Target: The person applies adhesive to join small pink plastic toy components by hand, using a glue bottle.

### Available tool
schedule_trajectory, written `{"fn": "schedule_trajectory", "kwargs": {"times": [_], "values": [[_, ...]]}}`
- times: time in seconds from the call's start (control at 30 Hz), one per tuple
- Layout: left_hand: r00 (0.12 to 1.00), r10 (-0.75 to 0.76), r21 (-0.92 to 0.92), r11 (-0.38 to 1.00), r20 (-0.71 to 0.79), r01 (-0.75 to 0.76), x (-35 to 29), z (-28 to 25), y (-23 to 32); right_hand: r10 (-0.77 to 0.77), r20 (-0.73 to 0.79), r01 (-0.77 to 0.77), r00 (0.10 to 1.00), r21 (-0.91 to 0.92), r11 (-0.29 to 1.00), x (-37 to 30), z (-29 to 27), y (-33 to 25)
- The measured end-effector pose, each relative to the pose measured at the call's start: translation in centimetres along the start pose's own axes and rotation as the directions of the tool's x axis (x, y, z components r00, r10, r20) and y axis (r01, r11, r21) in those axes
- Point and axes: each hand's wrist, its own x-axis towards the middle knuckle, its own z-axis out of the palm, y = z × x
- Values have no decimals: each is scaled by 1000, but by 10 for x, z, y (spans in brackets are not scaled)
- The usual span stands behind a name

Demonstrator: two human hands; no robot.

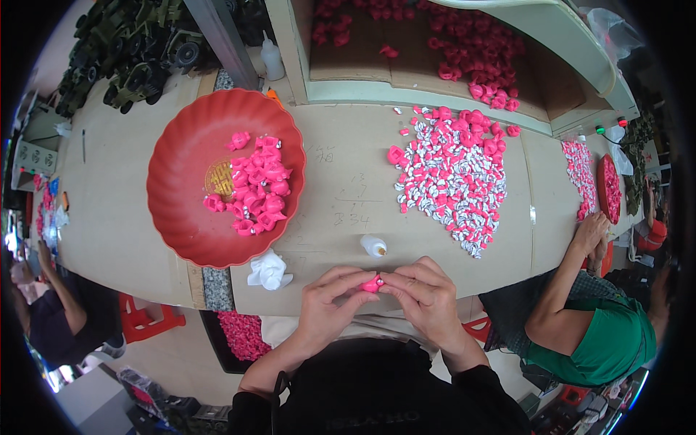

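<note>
Between my two hands, at the table's near edge, is a small glossy pink plastic piece (373,284) with a bit of white on it. My left hand (335,293) pinches it from the left with thumb and forefinger. From the other side my right hand (420,290) has its fingertips closed on the same piece. Just beyond them lies a small white bottle (373,246) with a brownish tip. A crumpled white tissue (269,270) rests left of my left hand. Farther right spreads a pile of pink and white small parts (453,181).
A red scalloped bowl (181,138) at left holds several pink pieces. A shelf box (348,90) with more pink pieces stands at the back. Below the table sits a dark bin (216,344) of pink parts. Co-workers sit left and right, one in a green shirt (602,337).
</note>
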Motion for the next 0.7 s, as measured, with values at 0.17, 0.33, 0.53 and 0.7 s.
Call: {"fn": "schedule_trajectory", "kwargs": {"times": [0.17, 0.33, 0.53, 0.7], "values": [[999, 38, 87, 996, -4, -37, 0, 0, -2, 13, -8, -14, 1000, -64, 998, -6, 8, -10], [995, 96, 153, 984, 15, -97, 3, -2, -3, 146, 38, -149, 989, 132, 980, -8, 2, -5], [970, 153, -12, 988, 187, -154, 6, -1, -5, 456, 390, -599, 800, 555, 577, -8, -9, 16], [953, 129, 92, 983, 272, -159, 8, -2, -6, 460, 406, -613, 790, 530, 586, -9, -7, 19]]}}
